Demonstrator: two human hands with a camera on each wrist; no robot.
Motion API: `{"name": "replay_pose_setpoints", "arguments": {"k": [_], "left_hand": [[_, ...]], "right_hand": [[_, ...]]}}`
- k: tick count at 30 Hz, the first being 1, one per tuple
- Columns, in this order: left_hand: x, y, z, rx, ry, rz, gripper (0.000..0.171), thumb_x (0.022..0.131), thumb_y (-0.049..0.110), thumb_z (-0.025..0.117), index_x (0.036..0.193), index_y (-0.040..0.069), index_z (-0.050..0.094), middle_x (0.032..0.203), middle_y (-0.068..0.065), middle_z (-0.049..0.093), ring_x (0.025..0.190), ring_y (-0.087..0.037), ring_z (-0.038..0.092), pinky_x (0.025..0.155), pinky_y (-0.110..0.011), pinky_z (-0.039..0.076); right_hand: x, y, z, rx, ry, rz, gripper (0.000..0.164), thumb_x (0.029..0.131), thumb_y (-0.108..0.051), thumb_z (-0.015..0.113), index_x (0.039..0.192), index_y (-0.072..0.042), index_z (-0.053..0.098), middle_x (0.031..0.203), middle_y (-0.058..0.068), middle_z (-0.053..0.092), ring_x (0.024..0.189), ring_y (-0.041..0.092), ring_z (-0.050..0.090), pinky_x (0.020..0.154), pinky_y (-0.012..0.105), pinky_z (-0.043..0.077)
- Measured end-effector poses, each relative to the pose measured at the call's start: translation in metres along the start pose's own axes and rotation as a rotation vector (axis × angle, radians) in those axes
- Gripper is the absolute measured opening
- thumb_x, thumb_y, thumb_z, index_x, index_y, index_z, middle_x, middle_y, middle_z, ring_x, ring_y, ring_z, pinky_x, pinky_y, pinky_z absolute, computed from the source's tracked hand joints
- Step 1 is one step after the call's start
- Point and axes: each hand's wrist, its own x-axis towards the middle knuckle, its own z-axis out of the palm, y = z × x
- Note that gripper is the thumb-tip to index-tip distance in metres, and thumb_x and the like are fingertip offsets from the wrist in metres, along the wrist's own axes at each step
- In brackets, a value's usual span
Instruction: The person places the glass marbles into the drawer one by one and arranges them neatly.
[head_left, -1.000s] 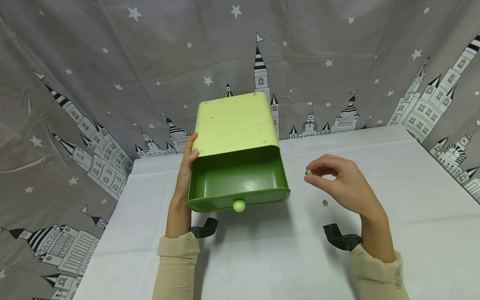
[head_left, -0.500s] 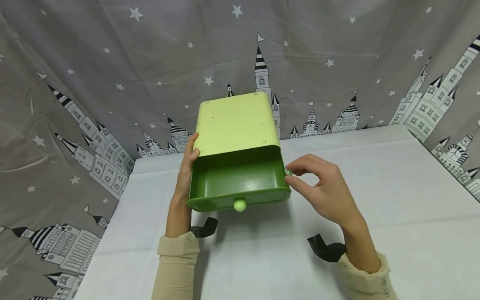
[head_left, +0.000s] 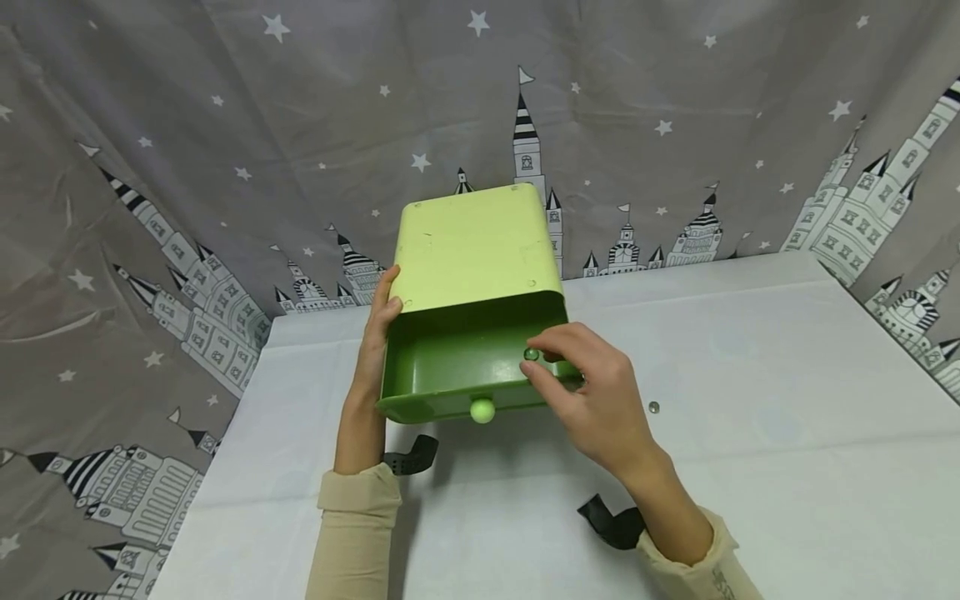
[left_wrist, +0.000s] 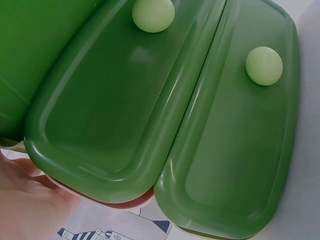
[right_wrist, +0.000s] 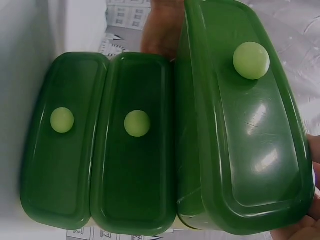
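A small cabinet with a pale yellow-green shell [head_left: 476, 250] stands mid-table, its top drawer [head_left: 435, 404] pulled out and two lower drawers [right_wrist: 137, 175] closed. My left hand [head_left: 371, 346] lies along the cabinet's left side, fingers nearly straight and tips at the upper edge. Over the right part of the open drawer, my right hand [head_left: 592, 387] pinches a small green glass marble [head_left: 531, 354] between thumb and forefinger. In the right wrist view, only some of that hand's fingers [right_wrist: 316, 200] show at the right edge; the drawer front hides the marble.
Another small, clear greenish glass piece [head_left: 654, 407] lies on the white tablecloth [head_left: 750, 483] right of the cabinet. Round pale-green knobs [head_left: 482, 410] stick out from the drawer fronts. A grey curtain [head_left: 315, 100] printed with castles hangs behind the table.
My right hand has moved left with the marble, from beside the cabinet to over the open drawer. The glass piece on the table, hidden half a second ago, shows again. My left hand stays put.
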Motion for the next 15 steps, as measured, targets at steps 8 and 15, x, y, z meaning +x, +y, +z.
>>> {"name": "replay_pose_setpoints", "arguments": {"k": [8,15], "left_hand": [[-0.0002,0.0000,0.0012,0.008,0.003,0.000,0.056,0.101,0.028,0.036,0.154,0.023,0.020,0.155,-0.001,0.023,0.130,-0.019,0.033,0.099,-0.033,0.036],[-0.0002,-0.0009,0.0013,-0.015,0.002,0.008,0.054,0.101,0.027,0.035,0.153,0.023,0.021,0.154,-0.003,0.025,0.129,-0.019,0.035,0.098,-0.032,0.036]], "right_hand": [[-0.0003,-0.0021,-0.0001,-0.019,0.002,-0.007,0.017,0.080,0.006,0.075,0.096,0.001,0.071,0.094,0.005,0.067,0.084,0.020,0.062,0.072,0.036,0.052],[-0.0014,-0.0017,0.0000,-0.025,-0.002,0.003,0.021,0.080,0.006,0.076,0.099,0.001,0.071,0.096,0.006,0.068,0.086,0.022,0.063,0.075,0.036,0.052]]}}
